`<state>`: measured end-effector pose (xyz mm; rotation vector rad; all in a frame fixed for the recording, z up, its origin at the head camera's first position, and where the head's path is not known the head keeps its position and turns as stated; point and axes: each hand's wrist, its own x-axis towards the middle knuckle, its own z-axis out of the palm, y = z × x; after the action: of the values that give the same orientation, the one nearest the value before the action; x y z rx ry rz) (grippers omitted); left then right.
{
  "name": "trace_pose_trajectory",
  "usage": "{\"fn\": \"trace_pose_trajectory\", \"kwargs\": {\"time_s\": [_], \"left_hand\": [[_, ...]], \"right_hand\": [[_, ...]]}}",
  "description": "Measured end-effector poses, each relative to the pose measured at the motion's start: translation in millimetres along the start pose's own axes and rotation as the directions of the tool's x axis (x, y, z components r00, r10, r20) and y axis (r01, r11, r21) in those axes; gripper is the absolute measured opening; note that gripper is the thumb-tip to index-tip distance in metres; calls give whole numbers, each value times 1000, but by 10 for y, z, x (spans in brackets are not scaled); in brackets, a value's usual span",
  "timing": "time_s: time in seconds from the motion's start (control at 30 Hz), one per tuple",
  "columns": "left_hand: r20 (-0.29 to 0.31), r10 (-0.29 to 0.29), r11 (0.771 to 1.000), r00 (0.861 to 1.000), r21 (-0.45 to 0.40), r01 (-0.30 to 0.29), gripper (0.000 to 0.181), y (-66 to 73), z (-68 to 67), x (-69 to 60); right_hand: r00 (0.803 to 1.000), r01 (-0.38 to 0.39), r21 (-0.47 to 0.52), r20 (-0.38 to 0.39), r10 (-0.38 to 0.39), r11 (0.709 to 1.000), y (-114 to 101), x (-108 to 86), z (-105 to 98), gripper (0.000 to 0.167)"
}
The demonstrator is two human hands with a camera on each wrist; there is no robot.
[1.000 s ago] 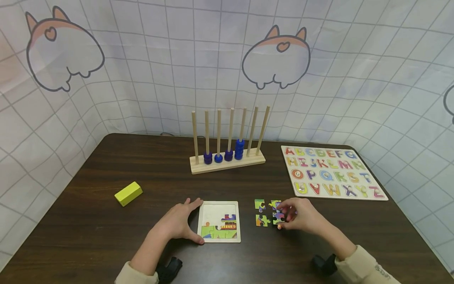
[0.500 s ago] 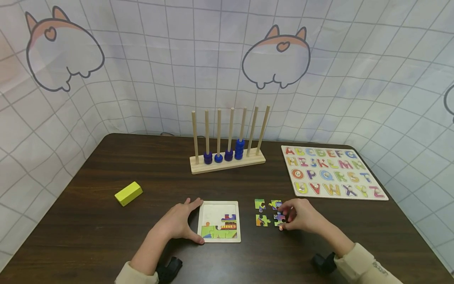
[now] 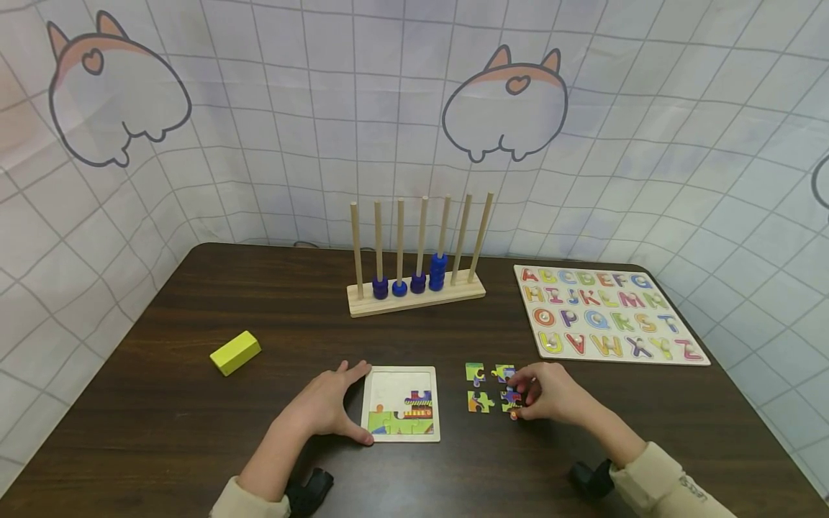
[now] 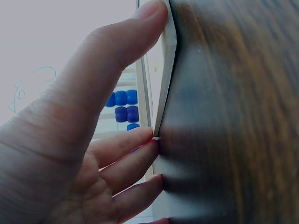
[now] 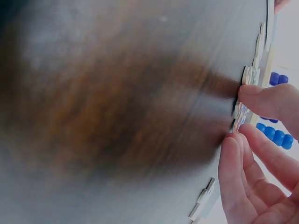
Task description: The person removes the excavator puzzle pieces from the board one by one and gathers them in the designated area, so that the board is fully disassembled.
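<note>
My left hand (image 3: 322, 407) holds the left side of a square wooden puzzle tray (image 3: 436, 403), thumb at its near corner and index finger at its far corner. Green, orange and purple jigsaw pieces (image 3: 401, 424) fill the tray's lower part and right side. Right of the tray, my right hand (image 3: 553, 392) pinches a purple jigsaw piece (image 3: 509, 398) between thumb and fingers, down at the table. Beside it lie a green piece (image 3: 475, 371), an orange-and-green piece (image 3: 480, 402) and another green-purple piece (image 3: 502, 373). The fingers partly cover the pinched piece.
A wooden counting stand (image 3: 414, 304) with upright pegs and blue and purple beads stands at the back. An alphabet board (image 3: 609, 314) lies at the right. On the left is a yellow block (image 3: 235, 353). A patterned cloth (image 3: 356, 108) hangs behind the dark table (image 3: 194, 302).
The right hand and the purple piece have shifted slightly to the right, away from the neighbouring pieces. The left hand and tray have stayed in place.
</note>
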<state>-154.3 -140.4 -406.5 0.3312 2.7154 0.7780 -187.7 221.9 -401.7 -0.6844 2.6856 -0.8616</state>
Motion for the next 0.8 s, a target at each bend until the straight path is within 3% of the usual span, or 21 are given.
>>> {"fn": "trace_pose_trajectory", "kwargs": {"time_s": [0.33, 0.8], "left_hand": [[3, 1, 1000, 1000, -11, -1, 105, 17, -14, -10], [5, 2, 1000, 1000, -12, -2, 105, -1, -5, -1]], "right_hand": [[1000, -9, 8, -3, 9, 1000, -14, -5, -4, 33], [997, 51, 1, -62, -51, 999, -13, -12, -18, 34]]}}
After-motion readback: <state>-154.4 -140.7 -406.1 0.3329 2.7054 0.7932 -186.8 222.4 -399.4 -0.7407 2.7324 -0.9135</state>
